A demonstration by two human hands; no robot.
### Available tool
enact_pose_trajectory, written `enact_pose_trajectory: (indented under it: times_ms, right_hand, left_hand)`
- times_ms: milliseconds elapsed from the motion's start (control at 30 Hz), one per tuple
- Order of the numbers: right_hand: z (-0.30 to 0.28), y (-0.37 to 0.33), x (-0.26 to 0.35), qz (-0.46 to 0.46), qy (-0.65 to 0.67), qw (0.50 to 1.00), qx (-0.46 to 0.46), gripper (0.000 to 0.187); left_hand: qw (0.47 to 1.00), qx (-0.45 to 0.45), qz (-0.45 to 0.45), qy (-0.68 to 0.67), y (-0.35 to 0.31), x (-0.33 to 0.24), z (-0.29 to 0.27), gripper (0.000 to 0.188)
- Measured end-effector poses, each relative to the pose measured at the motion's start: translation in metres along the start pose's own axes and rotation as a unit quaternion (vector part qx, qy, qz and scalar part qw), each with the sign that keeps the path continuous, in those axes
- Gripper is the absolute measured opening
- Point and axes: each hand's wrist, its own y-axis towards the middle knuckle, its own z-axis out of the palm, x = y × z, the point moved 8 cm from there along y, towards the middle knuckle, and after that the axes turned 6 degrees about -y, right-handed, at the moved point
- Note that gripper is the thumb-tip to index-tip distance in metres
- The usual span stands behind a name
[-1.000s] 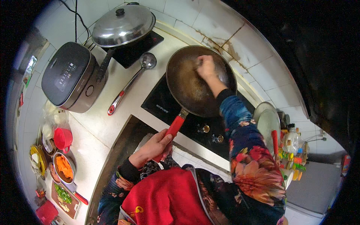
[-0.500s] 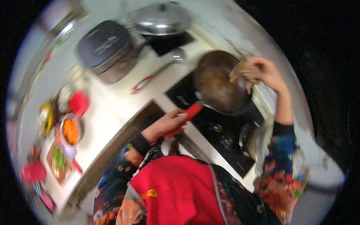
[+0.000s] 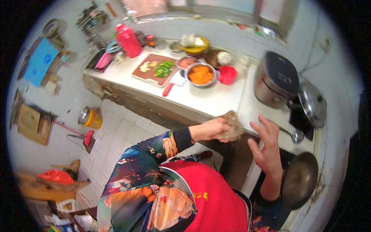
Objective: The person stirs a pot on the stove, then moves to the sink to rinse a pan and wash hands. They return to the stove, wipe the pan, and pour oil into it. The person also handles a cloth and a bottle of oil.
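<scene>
A crumpled brownish rag [image 3: 232, 127] is bunched in my left hand [image 3: 210, 130], whose fingers are closed round it near the counter's front edge. Just right of the rag, my right hand [image 3: 267, 145] is raised with its fingers spread, holding nothing. Behind my right forearm the dark wok [image 3: 300, 181] sits on the stove, and its handle is hidden from sight. A ladle [image 3: 296, 136] lies on the counter beyond my right hand, its handle partly covered by that hand.
The counter [image 3: 212, 98] carries a bowl of orange pieces [image 3: 200, 75], a red-handled knife [image 3: 168, 89], a cutting board [image 3: 151, 79] with chopped greens, and a red cup [image 3: 227, 75]. A rice cooker [image 3: 276, 79] and a metal lid [image 3: 312, 103] stand at the right.
My left hand has let go of the wok's red handle and now holds the rag, which was in my right hand inside the wok. The view has turned left.
</scene>
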Motion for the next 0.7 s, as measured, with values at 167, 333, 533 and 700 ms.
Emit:
enact_pose_trajectory:
  times_ms: [167,333,533,700]
  right_hand:
    - [0.081,-0.026,0.016,-0.052,0.197,0.962,0.181,0.040]
    - [0.197,-0.109,-0.026,0.127,0.201,0.929,0.282,0.036]
    - [0.328,-0.195,-0.088,0.442,0.173,0.785,0.397,0.038]
    - [0.432,-0.204,-0.095,0.503,0.102,0.691,0.509,0.036]
  left_hand:
    - [0.975,-0.149,-0.146,-0.073,-0.095,0.055,-0.172,0.010]
    - [0.939,-0.283,-0.194,0.005,-0.195,0.109,-0.342,0.014]
    - [0.904,-0.315,-0.288,0.004,-0.333,0.123,-0.506,0.012]
    - [0.777,-0.530,-0.089,0.327,-0.431,-0.112,-0.602,0.017]
